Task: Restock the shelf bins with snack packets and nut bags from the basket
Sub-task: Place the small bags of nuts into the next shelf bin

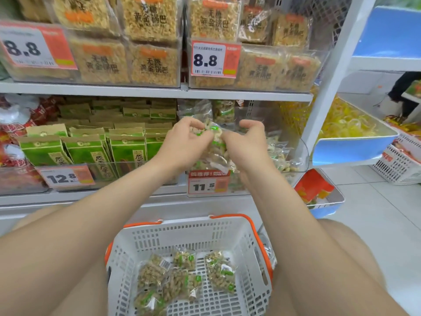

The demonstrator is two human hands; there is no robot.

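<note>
Over the clear bin [296, 156] at the right end of the middle shelf [114, 196], left hand [186, 139] and right hand [249, 142] both pinch a cluster of nut bags [214, 133]. They are probably light, crinkly and slippery, so the sealed edges should grip best. More lie in the basket [182, 226]. The upper shelf [136, 92] leaves little room; green boxes [86, 151] sit alongside.

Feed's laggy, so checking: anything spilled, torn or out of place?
Nothing spilled or torn. Only the nut bags in the clear bin lie in a loose heap, unlike the upright green packets beside them.
</note>
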